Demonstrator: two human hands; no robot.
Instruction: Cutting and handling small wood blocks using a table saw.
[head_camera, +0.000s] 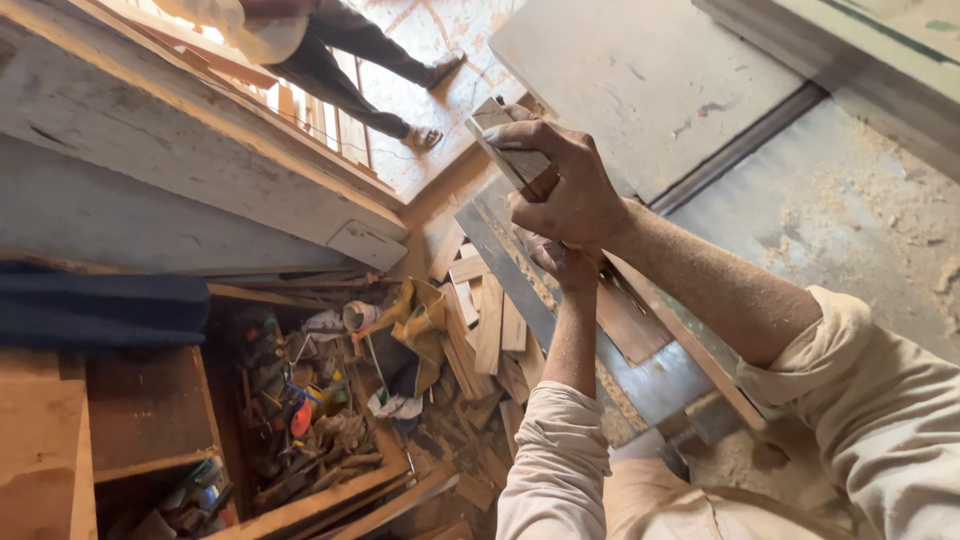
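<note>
**Caller:** While the head camera tips steeply down, the right hand (565, 185) is up front, fingers wrapped tight over the top of a small flat grey-brown wooden offcut (508, 150), held on edge above the long grey metal rail (510, 275) of the dusty grey saw surface (860, 220).

**Partner:** And the left hand (560, 262)?

**Caller:** Tucked right beneath the right one, the two touching. It's mostly hidden, so I cannot tell whether it grips the offcut or just presses under it. Both cream sleeves (880, 400) are powdered with sawdust.

**Partner:** What's around that piece?

**Caller:** Thin brown strips of board (630, 320) lie along the rail below the wrists. Down past them, a heap of short pale wood scraps (490, 335) sits on the floor, and just beside it a crumpled yellow cloth bag (420, 320).

**Partner:** Further left?

**Caller:** An open wooden crate (330, 495) crammed with mixed tools and clutter, too jumbled to tell apart. Above it a worn grey plank bench (150, 170).

**Partner:** Anyone else about?

**Caller:** Yes, another person's dark-trousered legs in sandals (350, 60) stand at the top, well apart from the hands, on a sunlit, sawdust-strewn floor (440, 110).
</note>
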